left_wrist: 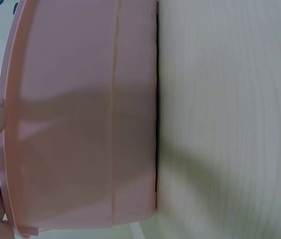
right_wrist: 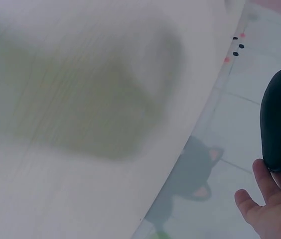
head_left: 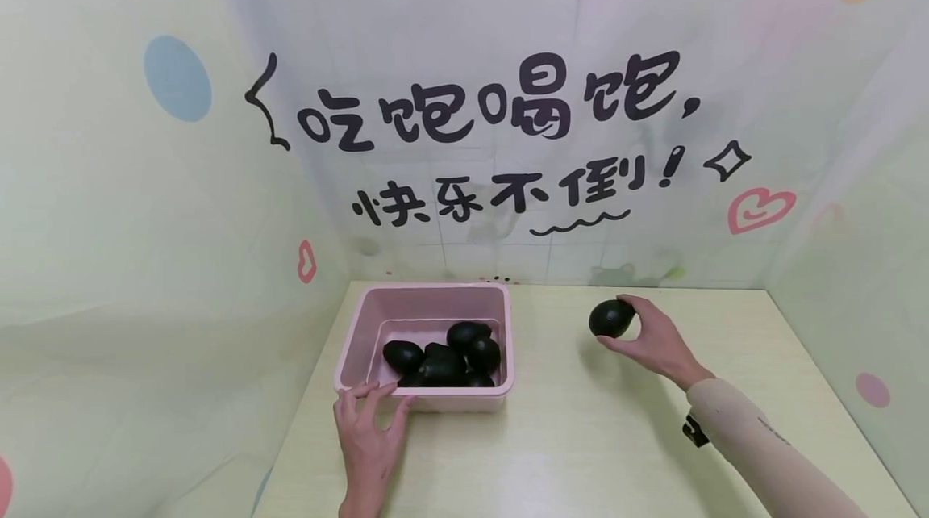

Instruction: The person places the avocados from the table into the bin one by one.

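A pink plastic bin (head_left: 424, 403) stands on the table at the left, with several dark avocados (head_left: 443, 365) lying in it. My left hand (head_left: 366, 433) holds the bin's front rim near its left corner; the left wrist view shows the bin's outer wall (left_wrist: 70, 124) close up, with the thumb and fingers at the rim. Over the table's right side, my right hand (head_left: 660, 340) grips one dark avocado (head_left: 611, 318) between thumb and fingers, raised above the surface. In the right wrist view that avocado (right_wrist: 280, 119) is cut off by the frame's edge.
The pale wooden table (head_left: 566, 437) meets a printed curtain (head_left: 508, 18) at the back, with more curtain at both sides. A wide stretch of tabletop lies between the bin and my right arm. Shadows of hand and arm fall across the wood.
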`<state>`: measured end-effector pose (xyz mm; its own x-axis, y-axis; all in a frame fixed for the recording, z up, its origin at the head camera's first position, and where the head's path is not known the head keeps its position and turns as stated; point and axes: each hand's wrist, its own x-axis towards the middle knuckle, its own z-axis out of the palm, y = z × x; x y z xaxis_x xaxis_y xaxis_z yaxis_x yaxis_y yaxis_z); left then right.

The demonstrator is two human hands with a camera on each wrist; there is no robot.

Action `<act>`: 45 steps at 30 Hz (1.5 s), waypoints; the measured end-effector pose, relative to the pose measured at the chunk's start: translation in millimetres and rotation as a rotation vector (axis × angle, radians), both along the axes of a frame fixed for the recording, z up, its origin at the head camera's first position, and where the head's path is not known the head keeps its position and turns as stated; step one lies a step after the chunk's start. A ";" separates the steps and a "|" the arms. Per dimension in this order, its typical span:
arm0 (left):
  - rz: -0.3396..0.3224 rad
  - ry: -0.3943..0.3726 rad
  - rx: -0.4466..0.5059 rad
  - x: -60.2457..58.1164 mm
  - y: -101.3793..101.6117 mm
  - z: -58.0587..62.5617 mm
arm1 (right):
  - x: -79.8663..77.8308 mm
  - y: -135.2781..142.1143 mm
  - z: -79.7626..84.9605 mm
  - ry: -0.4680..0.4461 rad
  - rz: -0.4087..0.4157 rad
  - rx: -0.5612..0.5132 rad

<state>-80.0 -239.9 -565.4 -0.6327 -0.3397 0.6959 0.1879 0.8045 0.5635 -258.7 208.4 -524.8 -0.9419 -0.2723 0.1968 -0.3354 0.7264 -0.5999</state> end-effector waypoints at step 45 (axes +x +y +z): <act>-0.024 0.027 -0.005 -2.7 -3.4 4.7 | 17.5 -34.2 31.2 0.036 0.117 0.011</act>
